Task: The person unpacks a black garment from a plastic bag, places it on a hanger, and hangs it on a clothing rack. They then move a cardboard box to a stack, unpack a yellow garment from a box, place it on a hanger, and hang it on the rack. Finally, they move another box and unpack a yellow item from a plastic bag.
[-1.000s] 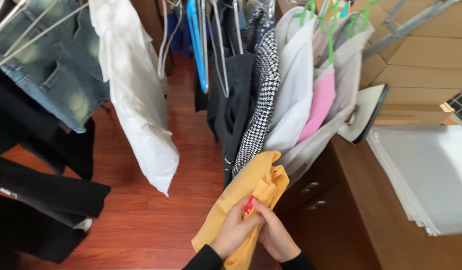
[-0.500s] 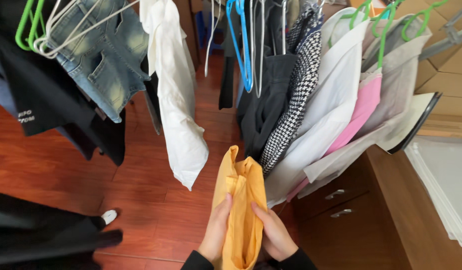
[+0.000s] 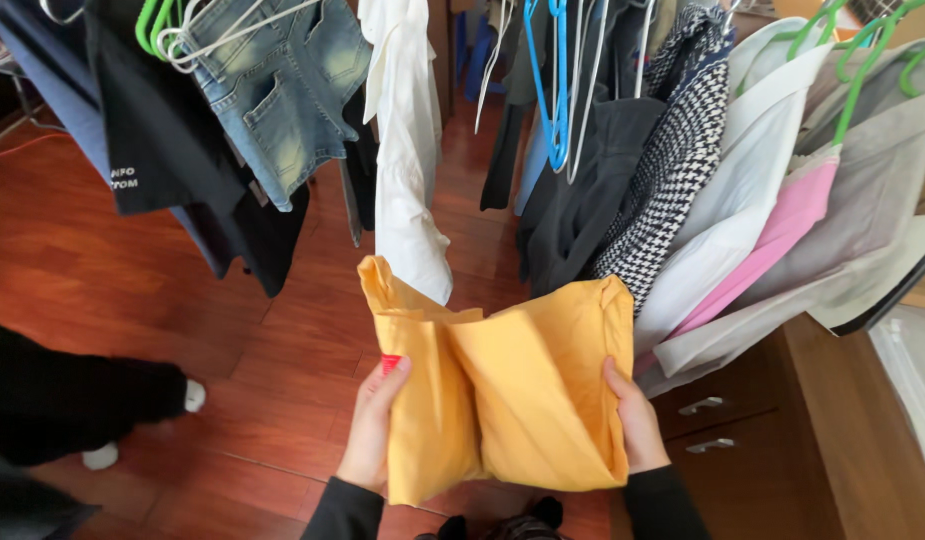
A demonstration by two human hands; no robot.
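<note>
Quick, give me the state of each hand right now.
Left hand: closed on the left edge of the yellow garment.
Right hand: closed on the right edge of the same garment.

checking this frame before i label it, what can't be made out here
All in the head view:
- Fingers of both hands: left hand and right hand curl behind the folded mustard-yellow cloth garment.
- Small red tag: mostly covered by the left thumb.
- Rail carrying the green plastic hangers: cut off by the top edge.
- Person in black with white socks: cut off by the left edge.
</note>
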